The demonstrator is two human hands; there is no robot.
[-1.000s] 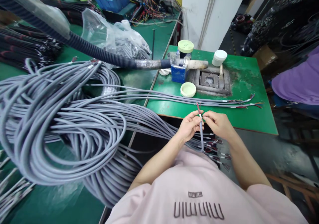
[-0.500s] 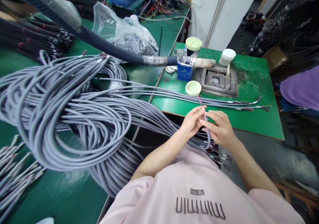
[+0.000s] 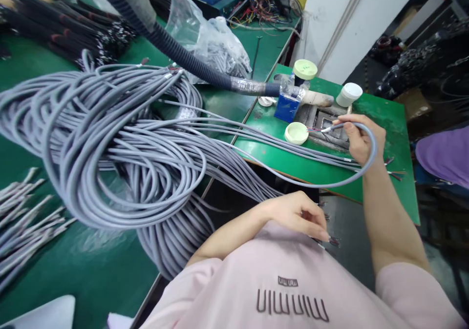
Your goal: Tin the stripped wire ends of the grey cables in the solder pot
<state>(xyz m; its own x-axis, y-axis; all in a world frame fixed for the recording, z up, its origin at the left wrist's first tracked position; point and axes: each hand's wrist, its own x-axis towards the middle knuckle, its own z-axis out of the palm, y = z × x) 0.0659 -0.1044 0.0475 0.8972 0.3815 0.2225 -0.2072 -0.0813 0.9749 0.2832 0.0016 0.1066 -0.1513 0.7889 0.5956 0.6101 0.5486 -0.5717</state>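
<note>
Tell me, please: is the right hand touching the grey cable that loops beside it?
Touching. The head view shows the right hand holding the grey cable in its fingertips, near the exposed wires.

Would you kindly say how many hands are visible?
2: right hand, holding a gray cable over the green table; left hand, near the pink shirt. Others may be hidden.

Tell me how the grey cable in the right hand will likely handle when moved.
The grey cable likely flexes with some springiness: it bows smoothly past the right hand. Its thin wires probably bend easily, being so slender. Pulling may meet drag, since it trails back toward the coils.
</note>
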